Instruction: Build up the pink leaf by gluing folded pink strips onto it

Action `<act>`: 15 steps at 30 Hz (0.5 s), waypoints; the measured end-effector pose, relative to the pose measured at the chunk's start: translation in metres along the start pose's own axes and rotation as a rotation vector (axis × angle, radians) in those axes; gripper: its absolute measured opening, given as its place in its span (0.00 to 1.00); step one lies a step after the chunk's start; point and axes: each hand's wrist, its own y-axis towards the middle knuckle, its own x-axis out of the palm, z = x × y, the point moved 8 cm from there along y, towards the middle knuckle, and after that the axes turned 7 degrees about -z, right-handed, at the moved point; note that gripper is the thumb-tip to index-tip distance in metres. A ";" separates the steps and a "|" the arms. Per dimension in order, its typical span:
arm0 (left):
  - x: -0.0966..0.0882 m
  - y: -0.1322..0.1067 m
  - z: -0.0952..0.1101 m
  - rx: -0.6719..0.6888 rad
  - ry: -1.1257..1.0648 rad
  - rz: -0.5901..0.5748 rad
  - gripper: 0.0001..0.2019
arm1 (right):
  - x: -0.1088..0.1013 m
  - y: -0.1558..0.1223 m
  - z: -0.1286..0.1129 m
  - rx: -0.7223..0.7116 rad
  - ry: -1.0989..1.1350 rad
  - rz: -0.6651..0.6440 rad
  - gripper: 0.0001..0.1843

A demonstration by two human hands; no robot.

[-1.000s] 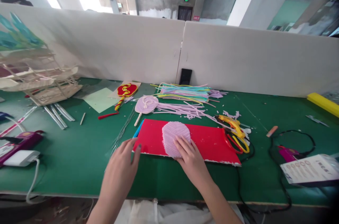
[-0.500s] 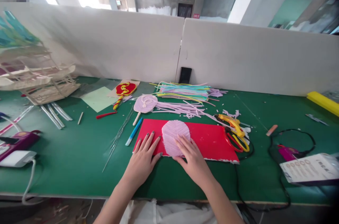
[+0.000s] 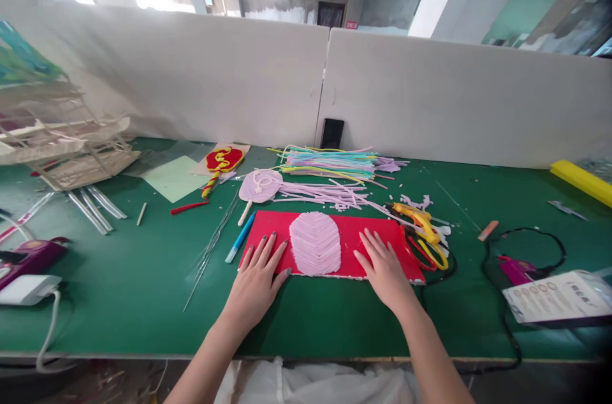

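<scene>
Touching one red board (image 3: 351, 230); two hands (image 3: 255, 280) (image 3: 385, 270)

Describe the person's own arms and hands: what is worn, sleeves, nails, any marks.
The left hand and right hand are ungloved, and no rings, watch or bands show. Both arms are bare down to the bottom edge of the picture, with no sleeves in view. The left hand's nails wear dark polish. The right hand's nails are too small to tell.

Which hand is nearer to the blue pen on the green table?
Left. The left hand lies flat just right of the blue pen; the right hand rests beyond the pink leaf shape, much farther.
</scene>
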 end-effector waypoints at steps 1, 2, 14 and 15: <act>0.000 0.000 0.000 -0.004 0.001 0.000 0.26 | 0.003 0.000 0.007 0.010 -0.016 -0.014 0.29; 0.000 0.001 0.001 -0.007 0.001 -0.001 0.26 | 0.006 0.001 0.012 0.020 -0.026 -0.026 0.29; 0.002 -0.009 0.004 0.019 0.015 0.006 0.26 | 0.010 -0.011 0.015 0.030 -0.014 -0.031 0.28; 0.002 -0.009 0.004 0.018 0.013 0.008 0.26 | 0.010 -0.011 0.016 0.036 -0.010 -0.038 0.28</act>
